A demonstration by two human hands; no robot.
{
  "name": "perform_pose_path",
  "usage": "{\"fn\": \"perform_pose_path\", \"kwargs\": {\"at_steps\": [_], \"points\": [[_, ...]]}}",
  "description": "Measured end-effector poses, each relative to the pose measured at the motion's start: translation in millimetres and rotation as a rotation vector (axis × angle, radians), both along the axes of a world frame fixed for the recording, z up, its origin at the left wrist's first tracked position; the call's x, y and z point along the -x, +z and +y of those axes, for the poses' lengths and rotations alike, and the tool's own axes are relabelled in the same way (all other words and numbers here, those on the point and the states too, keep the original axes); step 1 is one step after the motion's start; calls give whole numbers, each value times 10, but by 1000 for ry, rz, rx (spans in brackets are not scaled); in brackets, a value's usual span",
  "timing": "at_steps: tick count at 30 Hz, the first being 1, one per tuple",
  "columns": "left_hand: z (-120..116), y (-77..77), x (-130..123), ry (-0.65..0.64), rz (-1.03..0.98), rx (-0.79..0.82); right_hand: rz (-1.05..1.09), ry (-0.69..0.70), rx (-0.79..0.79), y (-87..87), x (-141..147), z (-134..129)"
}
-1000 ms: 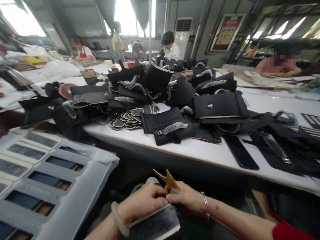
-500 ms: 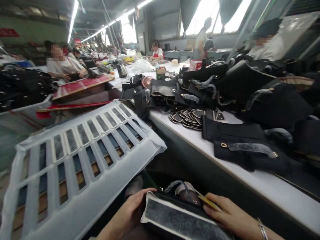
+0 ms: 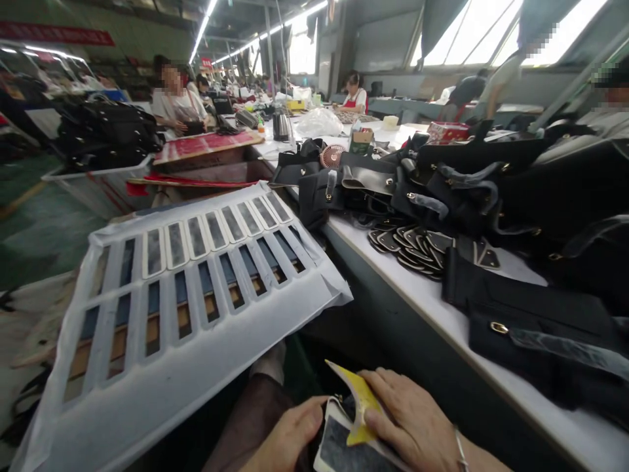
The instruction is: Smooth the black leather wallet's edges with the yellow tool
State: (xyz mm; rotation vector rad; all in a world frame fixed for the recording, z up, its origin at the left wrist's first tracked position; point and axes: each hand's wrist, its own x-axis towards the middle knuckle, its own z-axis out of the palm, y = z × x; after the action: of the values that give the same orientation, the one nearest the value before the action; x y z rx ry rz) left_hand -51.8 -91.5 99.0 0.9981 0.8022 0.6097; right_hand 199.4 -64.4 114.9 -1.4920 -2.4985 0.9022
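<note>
At the bottom centre, my left hand point(image 3: 295, 429) grips the edge of a black bag point(image 3: 320, 438). On the bag's upturned side lies a dark grey panel point(image 3: 339, 440) with a pale border; its lower part runs out of view. My right hand point(image 3: 415, 416) is closed on a thin yellow card point(image 3: 362, 396), which is bent into a curve. The card's lower edge is at the panel, close to my left fingertips. Much of the bag is hidden beneath both hands.
To the left stands a white slotted board point(image 3: 206, 367) with several grey strips point(image 3: 196, 236) in its back row. Along the right, a white table point(image 3: 393, 282) bears black bags point(image 3: 535, 308) and a pile of dark pale-edged pieces point(image 3: 407, 249). People sit farther back.
The right hand has moved left with the yellow card, which now bends over the panel near the left hand. The bag has shifted down and right in view, and the camera has turned left.
</note>
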Motion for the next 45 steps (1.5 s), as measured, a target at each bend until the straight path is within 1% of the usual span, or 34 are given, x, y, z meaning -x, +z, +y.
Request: {"fn": "perform_pose_path", "kwargs": {"at_steps": [3, 6, 11, 15, 20, 24, 27, 29, 33, 35, 38, 41, 43, 45], "points": [[-9, -61, 34, 102, 49, 1, -73, 69, 42, 165, 149, 175], [-19, -118, 98, 187, 49, 37, -112, 137, -10, 234, 279, 321], [-49, -213, 124, 272, -1, 122, -144, 209, -201, 131, 459, 516], [-69, -243, 91, 360, -23, 154, -140, 277, -344, 86, 576, 633], [-89, -276, 58, 455, -3, 109, -120, 348, -393, 110, 691, 741], [-121, -308, 39, 526, -20, 111, -84, 424, -476, 135, 776, 817], [-153, -325, 28, 595, 32, 96, -56, 488, -528, 156, 826, 877], [-167, -329, 22, 596, 59, 82, -40, 537, -541, 165, 849, 916], [-167, -312, 17, 517, 85, 86, -23, 609, -539, 160, 879, 964], [-161, -291, 20, 507, 118, 71, -24, 631, -531, 156, 890, 969], [-153, -243, 30, 522, 208, 0, -16, 653, -538, 156, 901, 967], [-145, -173, 44, 533, 359, -100, -8, 680, -555, 150, 903, 970], [-136, -127, 56, 511, 444, -173, -4, 698, -563, 137, 899, 975], [-121, -98, 77, 458, 506, -252, 2, 706, -564, 118, 892, 981]]}}
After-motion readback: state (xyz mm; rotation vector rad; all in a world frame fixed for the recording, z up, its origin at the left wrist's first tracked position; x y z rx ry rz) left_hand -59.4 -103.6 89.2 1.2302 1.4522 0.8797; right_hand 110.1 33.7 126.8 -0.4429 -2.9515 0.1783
